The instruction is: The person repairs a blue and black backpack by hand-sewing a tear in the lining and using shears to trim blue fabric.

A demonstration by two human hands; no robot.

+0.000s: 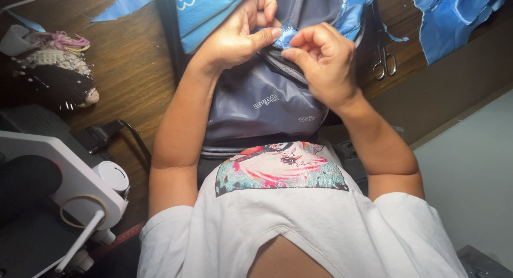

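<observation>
hands raised over a wooden table (133,69), forearms angled inward from the white printed t-shirt (299,219). left hand (235,35) is curled, thumb pressed against a small blue fabric piece (284,36) at the top edge of a grey shiny fabric bag (262,104). right hand (323,61) is bent at the wrist, fingers pinched narrow on the same piece. the pinch point is mostly hidden by fingers. metal scissors (383,56) are laid just right, partly cut off. pincushion (56,69) and white sewing machine (69,187) are seen at left.
</observation>
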